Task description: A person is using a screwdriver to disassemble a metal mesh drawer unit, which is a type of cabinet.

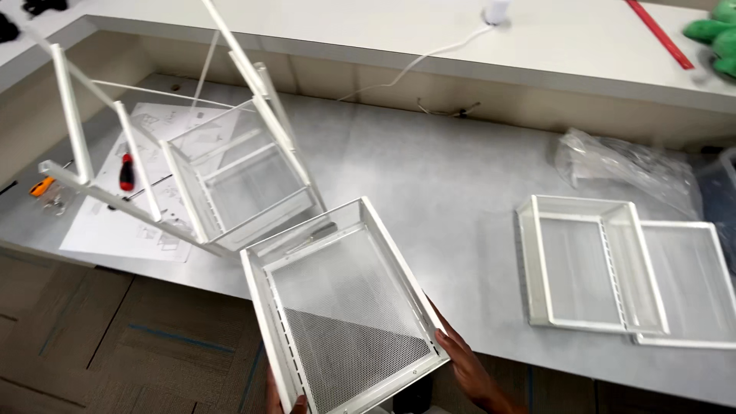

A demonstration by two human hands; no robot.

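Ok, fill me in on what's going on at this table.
A person holds a white mesh drawer in both hands, the right hand at its near corner and the left hand under its front edge. Its far end points at a tilted white wire frame that already holds one drawer. Two more drawers lie on the grey table.

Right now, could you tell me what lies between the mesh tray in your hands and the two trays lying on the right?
In the head view, only bare grey tabletop separates the held mesh tray from the two trays.
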